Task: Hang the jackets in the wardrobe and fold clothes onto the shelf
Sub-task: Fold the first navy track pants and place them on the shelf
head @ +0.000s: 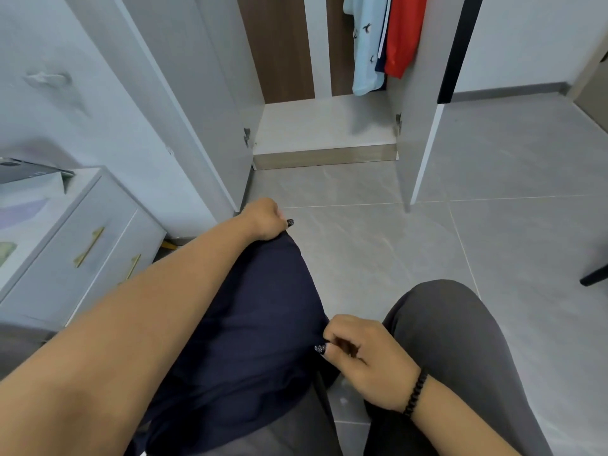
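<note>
Navy garment (260, 330) spread over the seated person's left thigh, low centre. Left hand (265, 220) grips its far edge at 12 o'clock of the cloth, fingers curled round the fabric. Right hand (365, 360) pinches the near edge at 4 o'clock, thumb against fingertips. Wardrobe (324, 126) stands open at 12 o'clock across the grey tile floor (493, 245); pale blue shirt (365, 54) and red garment (403, 37) hang inside, touching. Drawer unit (82, 232) at 9 o'clock.
</note>
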Available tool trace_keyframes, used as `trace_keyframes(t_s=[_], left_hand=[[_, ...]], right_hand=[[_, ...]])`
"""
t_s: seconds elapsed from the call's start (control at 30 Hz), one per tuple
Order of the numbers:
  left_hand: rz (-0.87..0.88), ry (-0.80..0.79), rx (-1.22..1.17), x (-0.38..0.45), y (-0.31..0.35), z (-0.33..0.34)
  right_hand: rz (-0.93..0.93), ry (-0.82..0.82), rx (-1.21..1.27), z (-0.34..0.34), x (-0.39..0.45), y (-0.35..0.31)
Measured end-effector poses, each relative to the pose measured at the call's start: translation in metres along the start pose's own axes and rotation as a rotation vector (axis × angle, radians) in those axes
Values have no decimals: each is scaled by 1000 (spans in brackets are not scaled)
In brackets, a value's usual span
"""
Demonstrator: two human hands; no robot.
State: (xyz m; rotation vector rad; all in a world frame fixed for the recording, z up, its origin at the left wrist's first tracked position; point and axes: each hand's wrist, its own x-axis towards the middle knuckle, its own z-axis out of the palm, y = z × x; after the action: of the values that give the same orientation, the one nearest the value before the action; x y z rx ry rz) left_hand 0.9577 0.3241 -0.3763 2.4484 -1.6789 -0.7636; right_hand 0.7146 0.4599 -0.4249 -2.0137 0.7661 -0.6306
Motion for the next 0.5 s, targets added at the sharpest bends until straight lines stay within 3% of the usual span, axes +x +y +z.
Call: trace_keyframes(t_s=[0.13, 0.4, 0.5], left_hand=[[-10, 267, -246, 0, -7, 0], [219, 356, 55, -25, -4, 27], [325, 359, 122, -62, -10, 25]], right_hand=[[-15, -36, 32, -4, -8, -1], [80, -58, 32, -10, -12, -3], [186, 98, 141, -14, -5, -6]])
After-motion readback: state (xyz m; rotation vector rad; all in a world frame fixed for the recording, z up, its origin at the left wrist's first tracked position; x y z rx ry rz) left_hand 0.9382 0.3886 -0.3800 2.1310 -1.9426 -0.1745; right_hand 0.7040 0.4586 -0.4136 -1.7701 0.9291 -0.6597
